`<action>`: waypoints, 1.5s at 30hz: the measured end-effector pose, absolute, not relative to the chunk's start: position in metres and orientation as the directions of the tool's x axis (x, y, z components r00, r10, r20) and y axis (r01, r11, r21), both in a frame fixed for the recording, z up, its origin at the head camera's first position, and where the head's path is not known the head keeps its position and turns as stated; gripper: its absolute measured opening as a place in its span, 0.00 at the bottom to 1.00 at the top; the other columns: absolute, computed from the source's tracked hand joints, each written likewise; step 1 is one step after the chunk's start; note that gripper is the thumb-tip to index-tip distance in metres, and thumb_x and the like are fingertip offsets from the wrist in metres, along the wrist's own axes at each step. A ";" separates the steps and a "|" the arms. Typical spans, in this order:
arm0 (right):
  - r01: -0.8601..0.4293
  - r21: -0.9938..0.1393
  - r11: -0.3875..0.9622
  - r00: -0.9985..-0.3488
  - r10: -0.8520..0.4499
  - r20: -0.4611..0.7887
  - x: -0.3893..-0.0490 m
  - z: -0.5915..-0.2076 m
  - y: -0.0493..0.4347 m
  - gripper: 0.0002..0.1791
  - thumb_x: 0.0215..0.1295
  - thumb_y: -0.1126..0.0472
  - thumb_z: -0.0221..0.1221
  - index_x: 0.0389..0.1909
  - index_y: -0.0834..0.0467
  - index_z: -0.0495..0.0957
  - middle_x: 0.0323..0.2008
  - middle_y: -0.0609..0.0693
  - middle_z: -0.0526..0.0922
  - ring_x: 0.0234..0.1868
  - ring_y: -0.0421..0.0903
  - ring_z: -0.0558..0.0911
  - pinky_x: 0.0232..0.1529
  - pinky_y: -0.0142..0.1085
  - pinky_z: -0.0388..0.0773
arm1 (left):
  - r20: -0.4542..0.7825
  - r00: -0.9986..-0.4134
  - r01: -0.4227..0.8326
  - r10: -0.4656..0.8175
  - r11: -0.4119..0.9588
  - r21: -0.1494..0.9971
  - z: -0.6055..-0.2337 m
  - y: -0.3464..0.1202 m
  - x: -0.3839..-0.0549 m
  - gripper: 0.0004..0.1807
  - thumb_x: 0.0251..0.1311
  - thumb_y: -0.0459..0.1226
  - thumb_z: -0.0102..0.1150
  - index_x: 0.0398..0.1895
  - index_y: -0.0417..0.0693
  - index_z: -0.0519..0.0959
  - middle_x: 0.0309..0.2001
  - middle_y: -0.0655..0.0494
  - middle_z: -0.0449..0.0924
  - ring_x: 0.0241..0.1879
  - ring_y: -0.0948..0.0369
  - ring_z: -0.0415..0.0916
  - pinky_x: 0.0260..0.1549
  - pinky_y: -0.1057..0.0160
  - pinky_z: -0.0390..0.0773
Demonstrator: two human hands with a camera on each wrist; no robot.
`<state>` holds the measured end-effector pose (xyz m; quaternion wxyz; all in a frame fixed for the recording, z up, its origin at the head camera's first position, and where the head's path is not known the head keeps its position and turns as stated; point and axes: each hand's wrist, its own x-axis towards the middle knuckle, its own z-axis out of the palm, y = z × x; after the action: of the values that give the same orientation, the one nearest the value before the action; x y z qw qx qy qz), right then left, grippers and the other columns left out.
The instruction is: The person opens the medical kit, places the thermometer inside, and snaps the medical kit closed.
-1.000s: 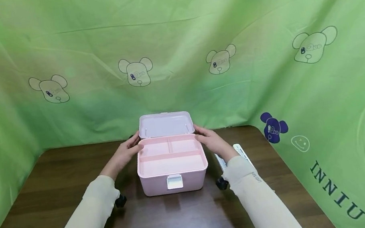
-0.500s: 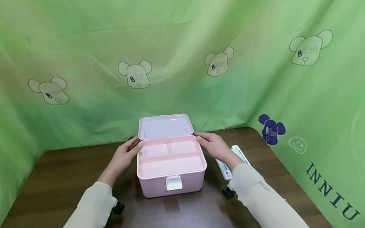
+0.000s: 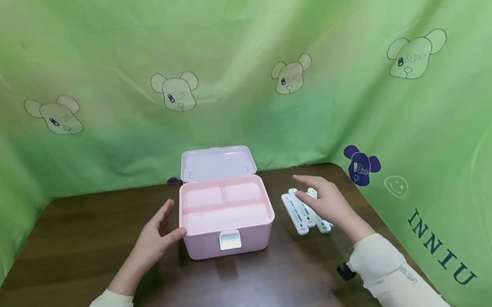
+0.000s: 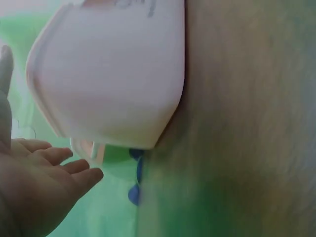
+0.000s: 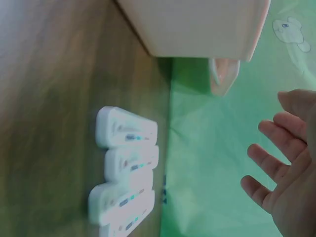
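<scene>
A pink box (image 3: pixel 203 246) stands on the table with its pale lid (image 3: pixel 217 163) tipped back. Dividers split the tray inside it into three compartments, and a white latch (image 3: pixel 229 240) hangs on the front. By the box's left side is my left hand (image 3: pixel 155 241), fingers extended, the thumb tip close to the rim; whether it touches cannot be made out. My right hand (image 3: pixel 328 202) hovers with spread fingers over several slim white cases (image 3: pixel 295 216) with printed fronts, partly hiding them. In the right wrist view these cases (image 5: pixel 128 128) lie side by side, apart from the hand.
A green cloth (image 3: pixel 223 25) with bear-head drawings rises behind and beside the dark wooden table (image 3: pixel 253 306). The box's back lies near the table's far edge. Dark wrist devices (image 3: pixel 346 271) sit under both sleeves.
Both hands have left the box's back corners. The left has drawn back toward the box's front left; the right has moved away to the right, over the white cases. The box remains with its lid raised.
</scene>
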<state>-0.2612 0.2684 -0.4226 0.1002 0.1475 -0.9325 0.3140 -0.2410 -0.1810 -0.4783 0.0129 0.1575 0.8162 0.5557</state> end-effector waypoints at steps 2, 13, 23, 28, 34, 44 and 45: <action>-0.355 -0.528 0.771 -0.928 -0.226 0.295 -0.257 -0.421 0.275 0.28 0.73 0.55 0.62 0.71 0.58 0.73 0.69 0.61 0.75 0.71 0.63 0.70 0.71 0.60 0.64 | 0.150 -0.951 0.251 0.271 0.389 0.886 -0.474 -0.175 -0.235 0.56 0.61 0.49 0.73 0.83 0.44 0.49 0.81 0.42 0.50 0.77 0.38 0.54 0.74 0.39 0.59; -0.374 -0.397 0.838 -0.915 -0.265 0.303 -0.224 -0.443 0.328 0.39 0.62 0.61 0.71 0.73 0.64 0.68 0.68 0.67 0.73 0.68 0.69 0.69 0.68 0.69 0.60 | 0.151 -0.966 0.237 0.208 0.498 0.834 -0.469 -0.136 -0.218 0.67 0.46 0.53 0.82 0.83 0.44 0.49 0.81 0.44 0.52 0.78 0.44 0.54 0.72 0.39 0.63; -0.226 -0.477 0.849 -0.974 -0.185 0.132 -0.205 -0.471 0.362 0.46 0.57 0.60 0.74 0.75 0.64 0.64 0.73 0.69 0.65 0.72 0.72 0.62 0.69 0.69 0.58 | 0.196 -0.975 0.221 0.102 0.427 0.877 -0.477 -0.125 -0.214 0.56 0.52 0.51 0.79 0.80 0.43 0.59 0.76 0.45 0.63 0.73 0.44 0.64 0.69 0.42 0.69; -0.203 -0.462 0.863 -0.979 -0.187 0.082 -0.214 -0.477 0.371 0.49 0.57 0.57 0.74 0.76 0.65 0.62 0.73 0.71 0.63 0.72 0.73 0.61 0.70 0.69 0.58 | 0.215 -0.974 0.223 0.066 0.419 0.880 -0.472 -0.129 -0.213 0.54 0.51 0.50 0.79 0.79 0.44 0.62 0.76 0.46 0.65 0.73 0.45 0.65 0.69 0.42 0.69; -0.141 -0.479 0.866 -0.987 -0.158 0.005 -0.217 -0.490 0.380 0.50 0.58 0.55 0.75 0.75 0.68 0.61 0.72 0.74 0.63 0.72 0.74 0.62 0.70 0.68 0.60 | 0.192 -0.979 0.203 0.068 0.419 0.885 -0.473 -0.132 -0.207 0.55 0.51 0.51 0.79 0.79 0.44 0.61 0.76 0.46 0.65 0.73 0.46 0.65 0.69 0.43 0.70; -0.079 -0.455 0.887 -0.995 -0.097 -0.018 -0.227 -0.505 0.363 0.50 0.55 0.49 0.75 0.74 0.66 0.65 0.70 0.72 0.68 0.69 0.74 0.64 0.63 0.72 0.58 | 0.189 -0.981 0.193 0.051 0.419 0.887 -0.475 -0.138 -0.199 0.54 0.52 0.52 0.78 0.79 0.46 0.61 0.75 0.47 0.66 0.73 0.46 0.66 0.68 0.42 0.70; -0.072 -0.448 0.891 -0.996 -0.089 -0.018 -0.228 -0.506 0.362 0.50 0.55 0.49 0.75 0.73 0.66 0.65 0.70 0.72 0.68 0.69 0.74 0.65 0.61 0.71 0.59 | 0.187 -0.981 0.191 0.050 0.420 0.887 -0.475 -0.138 -0.199 0.54 0.53 0.52 0.78 0.79 0.46 0.61 0.75 0.47 0.65 0.73 0.45 0.66 0.68 0.42 0.70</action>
<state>-0.2284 0.3618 -0.5056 -0.0188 0.0412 -0.9722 0.2297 -0.1989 -0.1383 -0.4747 -0.0658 0.0717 0.8401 0.5336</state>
